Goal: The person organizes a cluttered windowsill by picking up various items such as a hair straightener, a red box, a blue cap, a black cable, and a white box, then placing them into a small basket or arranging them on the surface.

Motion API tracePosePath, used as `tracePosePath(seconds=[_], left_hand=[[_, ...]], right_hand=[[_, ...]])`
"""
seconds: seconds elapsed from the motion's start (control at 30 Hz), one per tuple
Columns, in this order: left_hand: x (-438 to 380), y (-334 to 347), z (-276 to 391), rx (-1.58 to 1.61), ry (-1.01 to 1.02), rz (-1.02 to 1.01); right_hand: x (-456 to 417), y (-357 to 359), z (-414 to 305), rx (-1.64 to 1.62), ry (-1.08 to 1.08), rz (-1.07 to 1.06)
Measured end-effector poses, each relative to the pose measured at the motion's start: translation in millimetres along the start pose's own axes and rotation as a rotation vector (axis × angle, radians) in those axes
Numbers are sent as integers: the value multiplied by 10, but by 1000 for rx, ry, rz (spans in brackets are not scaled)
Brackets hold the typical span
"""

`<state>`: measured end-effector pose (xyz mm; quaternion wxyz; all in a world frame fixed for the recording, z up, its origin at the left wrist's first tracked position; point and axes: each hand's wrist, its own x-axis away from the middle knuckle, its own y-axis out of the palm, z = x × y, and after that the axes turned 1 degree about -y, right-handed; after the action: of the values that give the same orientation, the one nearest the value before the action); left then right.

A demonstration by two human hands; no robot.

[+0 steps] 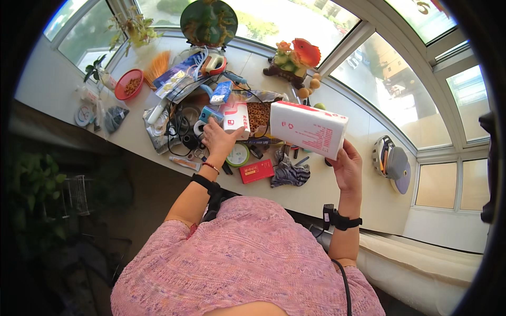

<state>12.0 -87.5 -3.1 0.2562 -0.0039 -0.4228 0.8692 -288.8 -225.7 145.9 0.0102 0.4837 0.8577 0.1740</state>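
My right hand [348,164] holds a white tissue pack with red print [308,128] by its lower right corner, raised over the counter. My left hand [220,138] lies on the pile, fingertips at a small blue pack [210,114] and thumb against another white and red tissue pack [236,118]; whether it grips either is not clear. A blue and white tissue packet [221,93] rests above them. Brown ring-shaped pieces [259,114] show between the two white packs. Near the front are a green-rimmed round tub [238,155], a red box [257,171] and a striped grey cloth [290,172].
Black cables [172,130] tangle at the pile's left. Farther left stands a red bowl [129,84] with small brown pieces. A green decorative plate [208,23] and a goldfish figurine [294,59] stand by the windows. A grey basket [381,156] is at the right.
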Motion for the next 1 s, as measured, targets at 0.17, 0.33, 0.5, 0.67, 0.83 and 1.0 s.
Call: tracePosePath(seconds=[0.17,0.33,0.5,0.67,0.83,1.0], left_hand=[[120,162,368,-224,38,26],[84,89,498,-274,56,7],[-223,-336,208,70,68,-93],[176,-845,363,527,-108,-269],[662,-1105,323,750,-20,-339],[1105,-1057,757,1030,128,-592]], right_hand=[[397,-585,198,-183,-22,107],[595,-938,243,-277,1,148],[662,-1388,237,-465,-17,150],[775,-2267,91,-294,-232,388],[582,-3026,150,-44,-272,675],[-116,-3274,374,138,-380,672]])
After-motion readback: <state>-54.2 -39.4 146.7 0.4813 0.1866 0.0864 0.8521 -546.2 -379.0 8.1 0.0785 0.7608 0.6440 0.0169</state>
